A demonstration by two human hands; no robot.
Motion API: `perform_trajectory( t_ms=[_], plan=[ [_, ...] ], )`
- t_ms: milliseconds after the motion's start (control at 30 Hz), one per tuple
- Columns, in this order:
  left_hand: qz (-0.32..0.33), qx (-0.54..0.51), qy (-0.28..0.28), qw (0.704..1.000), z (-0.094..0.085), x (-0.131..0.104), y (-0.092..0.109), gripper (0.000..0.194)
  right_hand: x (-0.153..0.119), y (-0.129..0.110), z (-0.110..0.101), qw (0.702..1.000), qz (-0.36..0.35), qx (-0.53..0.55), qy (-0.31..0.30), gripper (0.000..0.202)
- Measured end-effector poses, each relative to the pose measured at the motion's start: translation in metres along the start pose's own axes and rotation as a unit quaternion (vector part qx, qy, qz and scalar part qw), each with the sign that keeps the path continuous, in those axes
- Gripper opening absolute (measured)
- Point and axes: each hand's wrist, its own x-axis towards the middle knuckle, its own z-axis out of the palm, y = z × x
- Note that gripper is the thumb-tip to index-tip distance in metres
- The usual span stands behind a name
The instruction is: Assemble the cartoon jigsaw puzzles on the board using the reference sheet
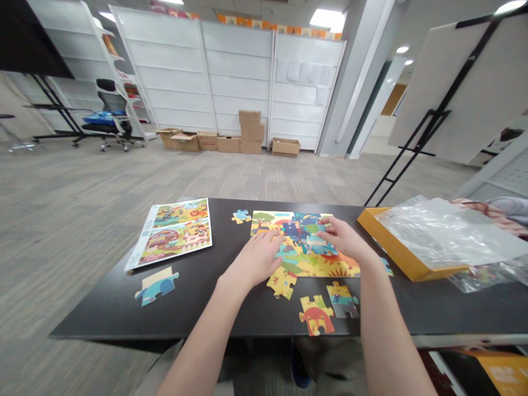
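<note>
A partly joined jigsaw puzzle with a tree, animals and yellow ground lies on the black table. My left hand rests on its left part, fingers stretched out over the pieces. On the upper right, my right hand pinches a puzzle piece with blue and green on it, over the blue area. Fingers hide part of that piece, so I cannot tell if it is seated. Nearer to me lie a loose red animal piece, a grey-and-blue piece and a yellow piece.
A picture sheet lies at the left of the black table, with a blue piece before it. Another small piece lies behind. At right, a yellow box holds clear plastic wrap. Shelves and cartons stand beyond.
</note>
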Motion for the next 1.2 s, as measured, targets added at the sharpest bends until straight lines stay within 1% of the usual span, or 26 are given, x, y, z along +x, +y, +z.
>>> perform_trajectory(
  t_ms=[133, 200, 300, 433, 567, 767, 900, 1067, 1200],
  plan=[
    [0.008, 0.013, 0.005, 1.0, 0.0, -0.003, 0.0, 0.033, -0.002, 0.005, 0.0, 0.999, 0.007, 0.025, -0.035, 0.038],
    [0.004, 0.017, 0.001, 1.0, 0.001, -0.005, -0.002, 0.029, -0.002, 0.005, 0.0, 0.998, 0.019, 0.046, -0.041, 0.04],
    [-0.009, 0.026, -0.008, 1.0, 0.001, -0.006, -0.005, 0.025, -0.002, 0.006, 0.0, 0.996, 0.038, 0.065, -0.038, 0.043],
    [-0.018, 0.03, -0.012, 0.999, 0.002, -0.006, -0.008, 0.026, -0.003, 0.008, -0.002, 0.997, 0.042, 0.059, -0.028, 0.044],
    [-0.028, 0.03, -0.026, 0.999, 0.003, -0.006, -0.007, 0.024, -0.003, 0.007, -0.003, 0.997, 0.033, 0.062, -0.026, 0.044],
    [-0.03, 0.026, -0.031, 0.999, 0.002, -0.005, -0.006, 0.023, -0.001, 0.01, -0.003, 0.998, 0.004, 0.064, -0.013, 0.042],
    [-0.029, 0.024, -0.029, 0.999, 0.002, -0.006, -0.007, 0.023, -0.002, 0.012, -0.005, 0.998, 0.009, 0.06, -0.02, 0.044],
    [-0.034, 0.028, -0.012, 0.999, 0.002, -0.006, -0.01, 0.023, -0.003, 0.01, -0.006, 0.999, 0.017, 0.047, -0.005, 0.043],
    [-0.047, 0.042, 0.0, 0.998, 0.001, -0.007, -0.013, 0.022, -0.002, 0.009, -0.002, 0.999, 0.017, 0.047, -0.02, 0.041]
  ],
)
